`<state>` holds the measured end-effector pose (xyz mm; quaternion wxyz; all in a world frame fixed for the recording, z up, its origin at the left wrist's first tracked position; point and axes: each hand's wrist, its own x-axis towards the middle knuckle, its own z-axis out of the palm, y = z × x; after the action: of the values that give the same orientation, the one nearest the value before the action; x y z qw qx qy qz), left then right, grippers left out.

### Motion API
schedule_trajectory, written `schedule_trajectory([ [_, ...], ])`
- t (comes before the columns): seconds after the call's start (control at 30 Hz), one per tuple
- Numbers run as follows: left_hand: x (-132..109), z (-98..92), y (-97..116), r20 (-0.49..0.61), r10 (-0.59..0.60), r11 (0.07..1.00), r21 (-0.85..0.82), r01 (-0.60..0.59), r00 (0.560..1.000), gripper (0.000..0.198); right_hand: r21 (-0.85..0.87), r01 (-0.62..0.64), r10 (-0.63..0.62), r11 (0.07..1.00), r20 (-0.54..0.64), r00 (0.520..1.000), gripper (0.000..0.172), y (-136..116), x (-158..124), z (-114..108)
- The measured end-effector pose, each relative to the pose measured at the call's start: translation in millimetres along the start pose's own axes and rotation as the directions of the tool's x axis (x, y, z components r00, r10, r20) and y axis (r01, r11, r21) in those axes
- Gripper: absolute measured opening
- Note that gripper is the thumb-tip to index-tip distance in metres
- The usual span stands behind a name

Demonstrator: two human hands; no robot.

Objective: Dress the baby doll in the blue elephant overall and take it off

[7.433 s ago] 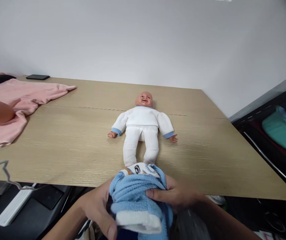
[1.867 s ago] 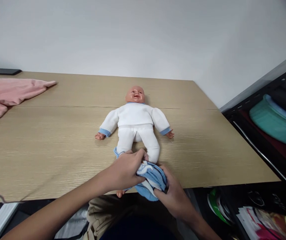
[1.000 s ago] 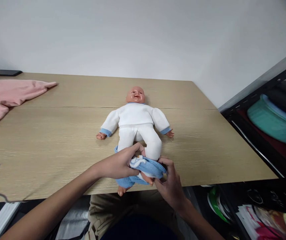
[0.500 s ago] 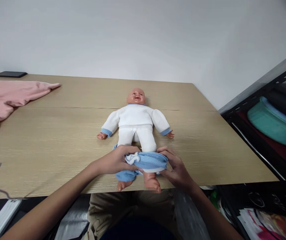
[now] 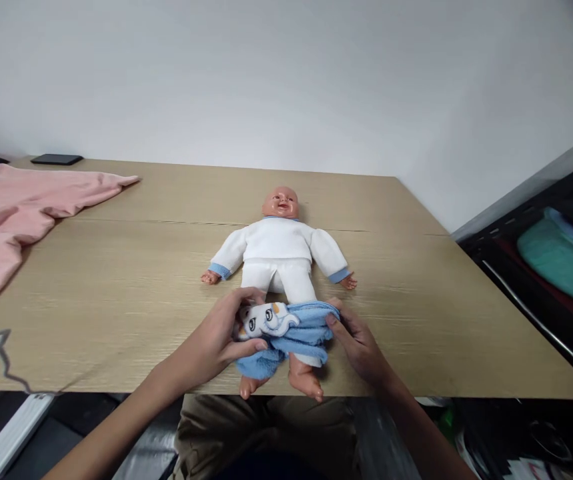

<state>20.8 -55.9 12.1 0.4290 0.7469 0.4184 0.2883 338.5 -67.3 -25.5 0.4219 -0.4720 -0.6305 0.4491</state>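
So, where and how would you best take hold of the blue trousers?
Probably by the upper edge of the blue trousers, near both ends, from left and right: they are bunched around the lower legs of the doll, so their folds should pinch easily at the sides, where the left grip and right grip hold them.

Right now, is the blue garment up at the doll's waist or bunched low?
Bunched low: the blue garment sits in folds just above the doll's feet, leaving white thighs uncovered.

Indoor room, home or office unclear
A pale wall backs the far edge of the table; a slotted rack lines its right edge.
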Motion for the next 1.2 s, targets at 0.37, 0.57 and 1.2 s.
schedule_trajectory([
  [0.37, -36, -10.2, -29, 0.013, -0.118, 0.991, -0.061, 0.119, 0.993, 0.041, -0.3, 0.2, -0.217, 0.933, -0.026, 0.976, 0.009, -12, 20, 5],
  [0.57, -32, -2.0, -38, 0.012, 0.066, 0.997, -0.031, -0.065, 0.998, 0.062, -0.28, 0.299, -0.306, 0.912, 0.02, 0.952, 0.007, -21, 32, 7],
  [1.2, 12, 7.6, -25, -0.299, 0.141, 0.985, 0.139, -0.104, 0.944, 0.045, -0.076, 0.109, -0.114, 0.991, -0.072, 0.991, 0.019, -5, 54, 5],
])
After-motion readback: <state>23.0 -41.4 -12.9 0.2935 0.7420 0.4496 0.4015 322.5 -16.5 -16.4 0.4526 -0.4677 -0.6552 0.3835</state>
